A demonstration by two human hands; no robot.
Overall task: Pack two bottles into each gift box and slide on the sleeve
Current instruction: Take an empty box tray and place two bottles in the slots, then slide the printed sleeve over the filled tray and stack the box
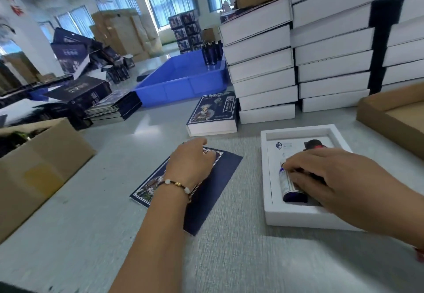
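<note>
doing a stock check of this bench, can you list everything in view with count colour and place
open gift box: one, white, front right of table
bottles: at least one dark blue in the open box, a second partly hidden under the hand
flat sleeve: one, navy with print, centre of table
sleeved box: one, navy cover, behind the flat sleeve
stacked boxes: many, white, back right in columns
tray: one, blue, back centre, dark bottles standing at its far corner
cardboard box: one, brown, left edge
cardboard tray: one, brown, right edge
left hand: on the flat sleeve, beaded bracelet on its wrist
right hand: gripping a bottle in the open box
</note>
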